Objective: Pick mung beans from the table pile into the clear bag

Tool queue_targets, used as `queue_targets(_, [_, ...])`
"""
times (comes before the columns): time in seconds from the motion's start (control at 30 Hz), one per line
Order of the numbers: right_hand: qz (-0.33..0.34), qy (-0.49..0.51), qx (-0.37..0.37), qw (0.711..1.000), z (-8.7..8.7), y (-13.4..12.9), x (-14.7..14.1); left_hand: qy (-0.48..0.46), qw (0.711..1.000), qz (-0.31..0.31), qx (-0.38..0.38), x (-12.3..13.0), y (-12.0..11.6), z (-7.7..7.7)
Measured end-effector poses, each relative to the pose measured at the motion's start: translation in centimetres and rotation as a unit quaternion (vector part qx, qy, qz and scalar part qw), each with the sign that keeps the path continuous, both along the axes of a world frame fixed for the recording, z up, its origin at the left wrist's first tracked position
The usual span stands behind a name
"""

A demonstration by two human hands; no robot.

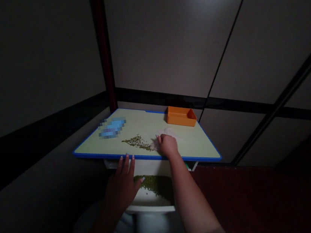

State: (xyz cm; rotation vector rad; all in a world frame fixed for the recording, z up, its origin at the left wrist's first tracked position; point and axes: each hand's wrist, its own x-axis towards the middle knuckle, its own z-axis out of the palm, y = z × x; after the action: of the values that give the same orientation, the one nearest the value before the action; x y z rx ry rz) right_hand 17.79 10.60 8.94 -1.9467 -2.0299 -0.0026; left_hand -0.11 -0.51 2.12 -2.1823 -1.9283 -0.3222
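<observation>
My right hand [168, 145] is closed in a fist low on the tabletop [187, 143]. Thin, pale, crumpled material [168, 132] shows on both sides of the fist, and I cannot make out whether it is cloth or plastic. Just left of it lies a scattered patch of small green grains [137, 142], like mung beans. My left hand [125, 180] is open, fingers spread, its fingertips at the table's blue front edge. Beneath that edge, a white drawer-like tray [143, 201] holds many more green grains [155, 184], partly hidden by my right forearm.
An orange rectangular box [181, 116] stands at the back right of the tabletop. A blurred-out blue item [113, 128] lies at the left. Behind the table are grey wall panels [162, 36] and a dark red post [104, 47]. The floor [239, 197] is dark red.
</observation>
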Motion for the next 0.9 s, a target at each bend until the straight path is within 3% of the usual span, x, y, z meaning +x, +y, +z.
queue_targets(0.33, [0.032,-0.023,-0.038,0.999,-0.37,0.28,0.06,0.009,1.0,0.001,0.006,-0.03,0.07,-0.2])
queue_targets(0.9, [-0.02,-0.035,-0.029,0.999,-0.51,0.75,0.47,0.017,1.0,0.007,0.0,0.0,0.07,-0.31])
